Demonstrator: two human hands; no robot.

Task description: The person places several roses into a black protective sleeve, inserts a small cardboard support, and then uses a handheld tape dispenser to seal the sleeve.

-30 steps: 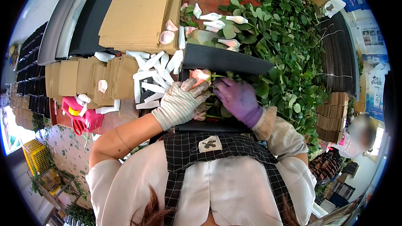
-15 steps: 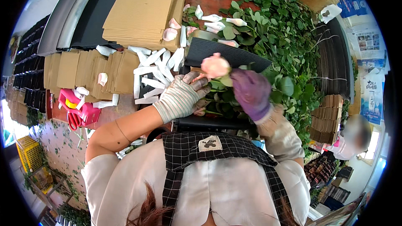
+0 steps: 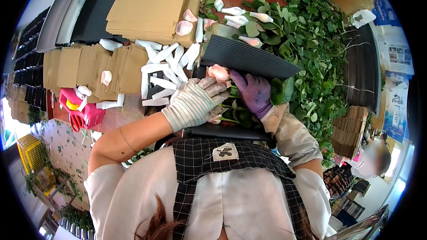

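Above the frame's centre, a pink rose (image 3: 218, 72) lay by the left hand (image 3: 195, 102), its fingers close together, and the right hand (image 3: 254, 92), whose grip I couldn't tell; white sleeves (image 3: 155, 67) lay left of centre.

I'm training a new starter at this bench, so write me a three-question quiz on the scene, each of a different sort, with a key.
1. Fill in the gap: the right hand wears a ____ glove, while the left hand wears a striped one.
2. True or false: the pile of white mesh sleeves lies to the left of the black corrugated sheet.
3. Which of these is right beside both hands?
A) a yellow crate
B) a pink rose bloom
C) a stack of brown cardboard

Key: 1. purple; 2. true; 3. B.
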